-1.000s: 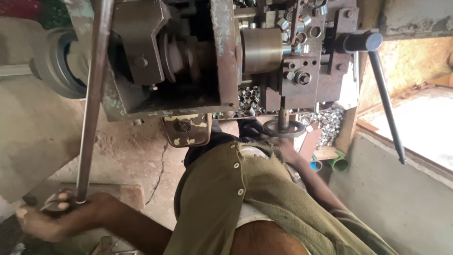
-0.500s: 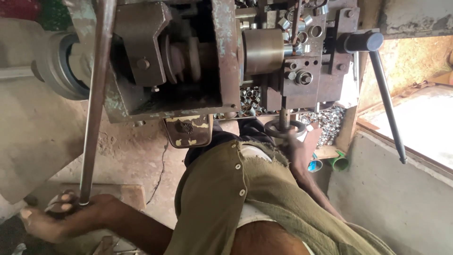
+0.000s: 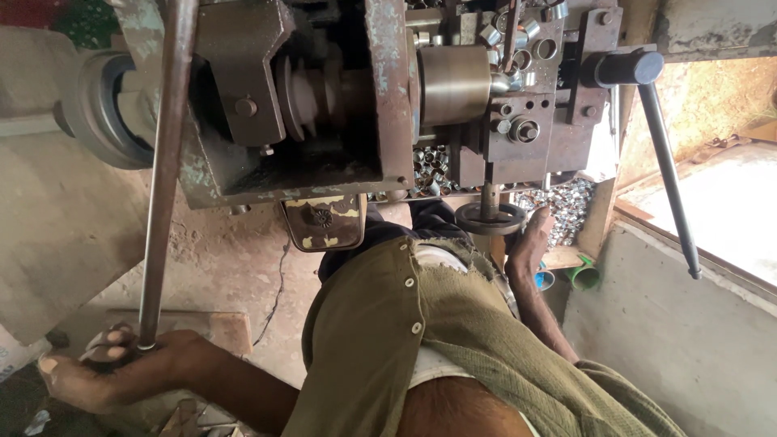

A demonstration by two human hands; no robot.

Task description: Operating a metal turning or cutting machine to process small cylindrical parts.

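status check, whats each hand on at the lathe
Left hand gripping long lever bar. Right hand at small handwheel. Nothing blocking either.

left hand (image 3: 113,368): arm stretched out, grip closed | right hand (image 3: 530,239): arm extended, fingers cupped

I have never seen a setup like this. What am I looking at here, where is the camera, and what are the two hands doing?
The camera sits on the person's head and looks down their own body, so you see their olive shirt and both arms. Ahead stands an old rusty metal machine with a shiny cylinder in the middle. The left hand grips the lower end of a long metal lever. The right hand rests at a small round handwheel under the machine. Piles of small shiny metal rings lie beneath it, and a black-handled lever hangs at the right.
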